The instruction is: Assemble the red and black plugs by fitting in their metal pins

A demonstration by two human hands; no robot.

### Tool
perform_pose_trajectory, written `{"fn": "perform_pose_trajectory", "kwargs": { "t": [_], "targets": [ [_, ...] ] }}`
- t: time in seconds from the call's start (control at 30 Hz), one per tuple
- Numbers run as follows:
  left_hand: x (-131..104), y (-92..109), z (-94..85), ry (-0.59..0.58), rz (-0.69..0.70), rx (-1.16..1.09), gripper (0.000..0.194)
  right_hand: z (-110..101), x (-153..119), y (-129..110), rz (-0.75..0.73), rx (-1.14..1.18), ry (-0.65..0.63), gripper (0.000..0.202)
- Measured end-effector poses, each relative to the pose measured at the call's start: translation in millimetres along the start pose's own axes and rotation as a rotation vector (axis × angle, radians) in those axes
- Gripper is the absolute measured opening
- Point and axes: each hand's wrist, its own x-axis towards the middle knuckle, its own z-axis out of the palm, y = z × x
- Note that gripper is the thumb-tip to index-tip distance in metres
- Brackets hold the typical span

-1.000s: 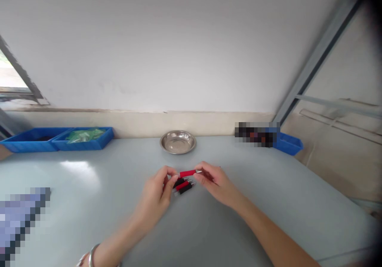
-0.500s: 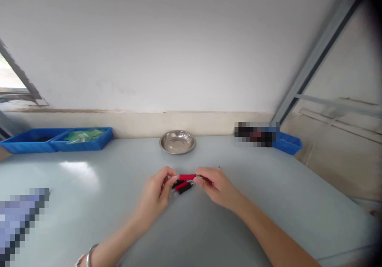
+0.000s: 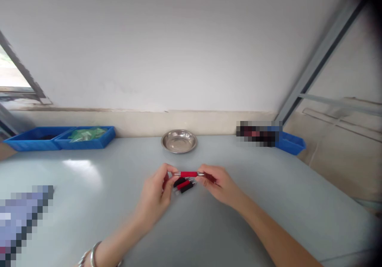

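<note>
The table [image 3: 191,231] bears pens [image 3: 186,187], a metal bowl [image 3: 179,143], blue trays [image 3: 86,144].

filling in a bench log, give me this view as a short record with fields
left hand: grip closed on one end of a red pen
right hand: fingertips at the pen's silver cone end; whether its grip is closed cannot be told
pen pose: roughly level, above the table
on table near hands: small group of red and black pens
behind hands: round metal dish
far left: two blue trays side by side, one holding green material
far right: blue bin, partly pixelated
</note>
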Motion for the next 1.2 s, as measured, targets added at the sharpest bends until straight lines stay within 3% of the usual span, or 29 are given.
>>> {"fn": "perform_pose_trajectory", "kwargs": {
  "t": [0.47, 0.8, 1.2],
  "targets": [
    [0.0, 3.0, 0.4, -0.028, -0.031, 0.040, 0.015, 0.7, 0.1, -0.9, -0.044, -0.184, 0.053, 0.026],
    [0.1, 3.7, -1.4, -0.069, -0.077, -0.008, 0.022, 0.7, -0.4, 0.3, 0.012, -0.183, 0.050, 0.023],
    [0.6, 4.3, -1.4, -0.083, -0.070, 0.008, 0.027, 0.6, 0.1, -0.5, -0.035, -0.224, 0.028, 0.020]
  ]
}}
